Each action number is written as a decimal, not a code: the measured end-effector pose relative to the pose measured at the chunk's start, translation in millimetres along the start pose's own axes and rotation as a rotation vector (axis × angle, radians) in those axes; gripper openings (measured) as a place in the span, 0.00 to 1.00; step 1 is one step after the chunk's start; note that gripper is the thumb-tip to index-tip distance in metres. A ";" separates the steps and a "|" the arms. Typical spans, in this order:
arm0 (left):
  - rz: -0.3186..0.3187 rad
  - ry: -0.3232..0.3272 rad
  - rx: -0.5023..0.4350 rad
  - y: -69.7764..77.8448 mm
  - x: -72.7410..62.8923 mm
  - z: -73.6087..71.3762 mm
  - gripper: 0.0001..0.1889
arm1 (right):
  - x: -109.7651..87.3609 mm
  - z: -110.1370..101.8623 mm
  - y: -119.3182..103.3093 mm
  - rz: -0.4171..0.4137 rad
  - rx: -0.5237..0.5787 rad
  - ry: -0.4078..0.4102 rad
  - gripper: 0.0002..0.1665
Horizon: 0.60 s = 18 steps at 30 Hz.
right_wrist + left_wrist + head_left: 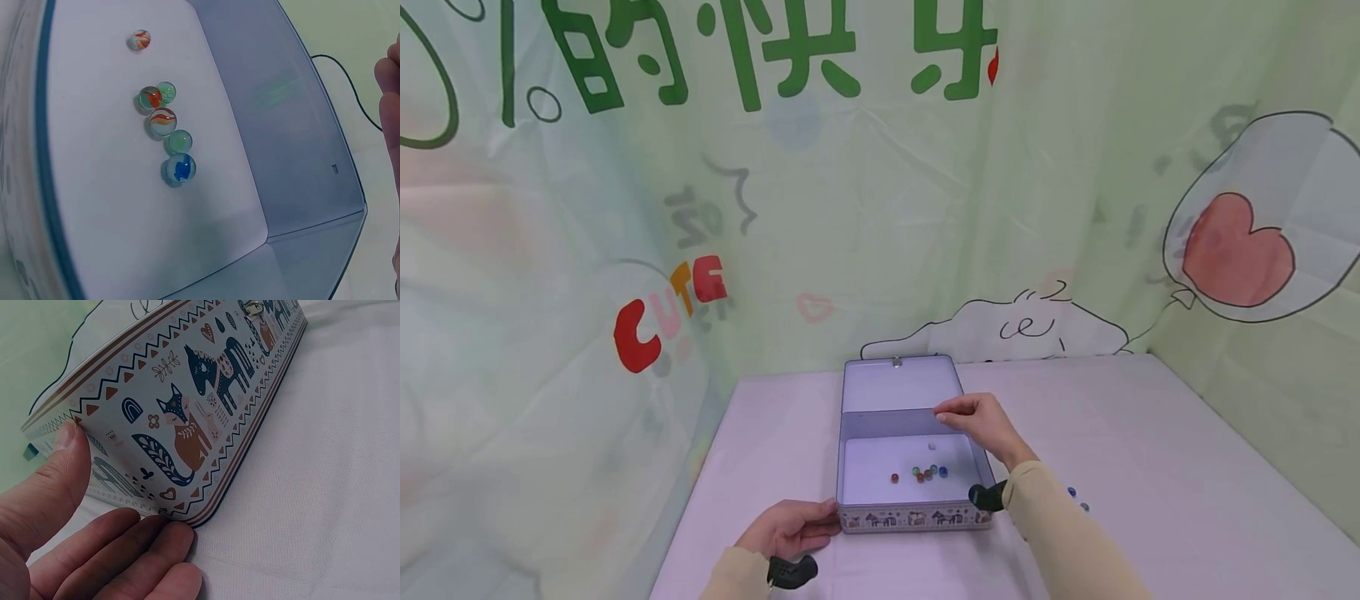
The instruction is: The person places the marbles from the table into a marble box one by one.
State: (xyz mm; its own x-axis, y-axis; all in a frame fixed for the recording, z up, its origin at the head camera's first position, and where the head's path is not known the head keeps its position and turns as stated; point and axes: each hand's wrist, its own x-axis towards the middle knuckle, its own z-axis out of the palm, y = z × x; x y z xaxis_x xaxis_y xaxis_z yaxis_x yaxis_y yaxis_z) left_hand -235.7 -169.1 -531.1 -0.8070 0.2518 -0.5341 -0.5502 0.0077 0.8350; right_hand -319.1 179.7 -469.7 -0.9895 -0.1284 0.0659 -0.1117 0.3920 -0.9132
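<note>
Head view first: we've got a pale lilac rectangular tin box with a patterned front (917,518) sitting on a white cloth-covered table (782,442), its flat lilac lid (897,385) tipped back, which leaves the whole inside easy to reach from above. Small round glass marbles (943,472) lie on the box floor, and we reckon the walls keep them from rolling off. Two loose bluish marbles (1072,492) sit on the table beside the right sleeve, with no rim around them. Right hand (985,423) is over the back right part of the box, fingertips bunched together; we can't tell if anything's between them. Pale speck (932,447) below it is too small for us to call.

Left wrist view: the left hand (106,531) has its fingers loosely bent at the bottom corner, thumb against the side. Looks to us like light bracing, not a real grip.

Right wrist view: five marbles cluster in a crooked line, ending in a clear-and-blue one (181,168), while an orange-and-white one (140,39) sits apart. Only a slice of the right hand shows at the edge, so no help with its fingertips.
</note>
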 end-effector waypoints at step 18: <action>-0.025 0.002 -0.010 0.5 1.3 0.2 0.20 | -8.0 -19.8 0.3 -0.005 -0.005 0.007 0.13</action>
State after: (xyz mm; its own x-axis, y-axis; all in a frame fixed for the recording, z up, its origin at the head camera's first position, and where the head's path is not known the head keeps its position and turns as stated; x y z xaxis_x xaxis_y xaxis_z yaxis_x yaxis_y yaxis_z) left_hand -236.9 -168.6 -531.3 -0.7935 0.2493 -0.5551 -0.5723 0.0041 0.8200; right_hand -313.0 198.9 -462.5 -0.9896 -0.1239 0.0737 -0.1174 0.3957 -0.9109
